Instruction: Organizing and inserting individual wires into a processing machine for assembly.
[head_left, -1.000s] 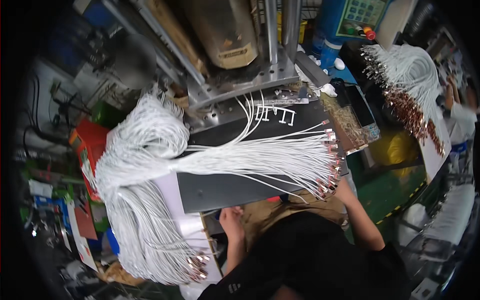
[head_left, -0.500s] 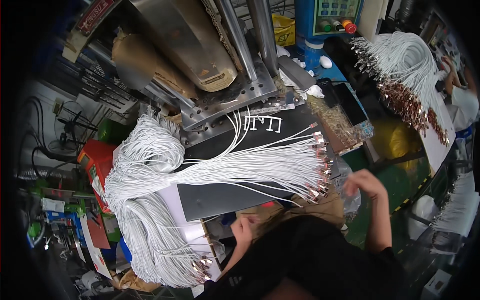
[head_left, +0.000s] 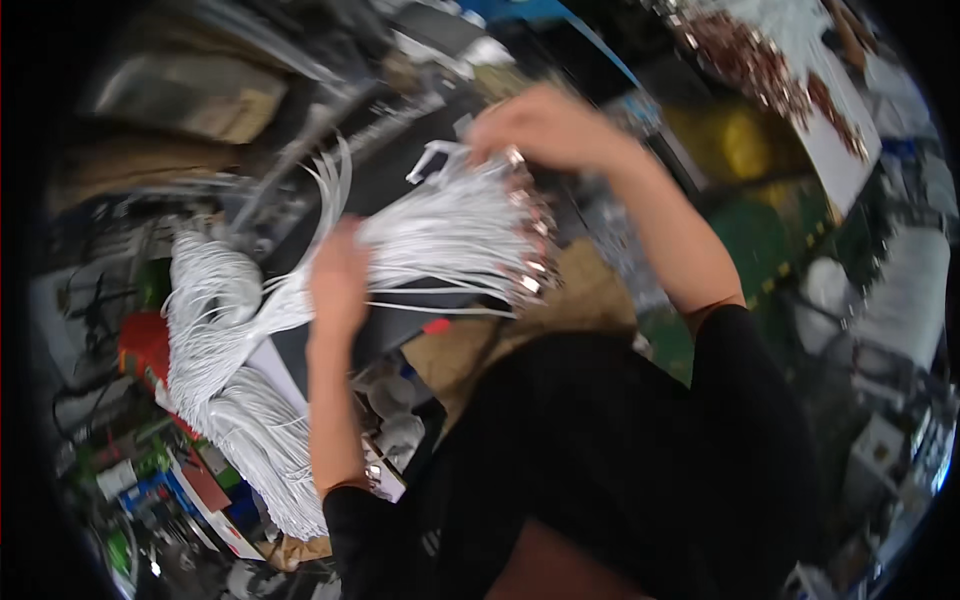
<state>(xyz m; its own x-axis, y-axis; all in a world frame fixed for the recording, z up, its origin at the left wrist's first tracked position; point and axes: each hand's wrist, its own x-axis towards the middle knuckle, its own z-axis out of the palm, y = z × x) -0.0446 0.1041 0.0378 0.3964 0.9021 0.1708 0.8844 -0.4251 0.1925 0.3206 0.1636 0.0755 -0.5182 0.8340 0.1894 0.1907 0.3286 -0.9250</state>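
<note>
Grey steel makes up the largest thing here, a heavy machine (head_left: 190,100) at ten o'clock from the middle of the view. Beside it lies a black plate (head_left: 385,180), mostly under a fanned bundle of white cables (head_left: 440,235) that spreads from nine o'clock toward one. The bundle's far end joins a coil (head_left: 210,290) at nine, with another hank (head_left: 265,440) hanging at eight. Half a second ago both hands were off the cables, the right one raised in the air; now they have come onto or over the bundle, so the work seems to have passed to direct handling of it. The left hand (head_left: 340,275), at nine, lies across the gathered neck; how tightly its fingers close, I cannot tell. The right hand (head_left: 530,130), near half past twelve, curves over the fan's upper edge, too blurred to tell whether it pinches anything. Smaller are a white plastic frame (head_left: 430,158) past eleven and the coppery connectors (head_left: 535,235) at one.
</note>
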